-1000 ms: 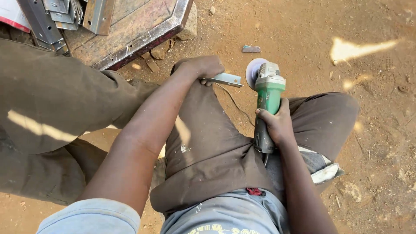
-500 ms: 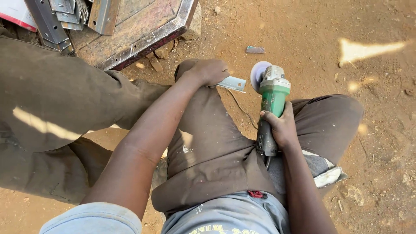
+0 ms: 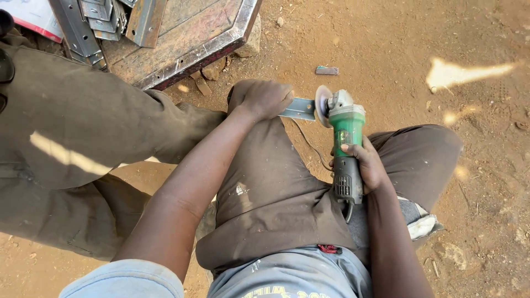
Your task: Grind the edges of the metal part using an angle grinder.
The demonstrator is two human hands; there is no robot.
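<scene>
While we crouch over the red dirt ground [image 3: 419, 33], the scene reads as follows.

Left hand: our left hand [image 3: 264, 98] is closed in a fist over the near end of a short flat strip of pale grey metal [image 3: 299, 108], pinning it against our knee.

Right hand: our right hand [image 3: 364, 165] is wrapped fully round the dark grip of a green-bodied angle grinder with a grey disc [image 3: 345, 132], fingers curled over the top.

Where the strip is: it juts out to the right from under our left fist, and its free end meets the grinder's disc.

Contact: disc and strip look to be touching, though we cannot tell how hard.

How the strip will handle: we judge it light, stiff and thin, with sharp edges, and likely to get hot and chatter near the disc; the hold belongs on the end far from the disc, flat and firm.

How the grinder will handle: fairly heavy for one hand, and liable to kick; its black cord [image 3: 309, 144] trails across our brown trousers [image 3: 270, 193].

Nearby: a rusty brown metal frame [image 3: 187, 38] with grey angle pieces [image 3: 96, 19] lies beyond our left leg.
</scene>
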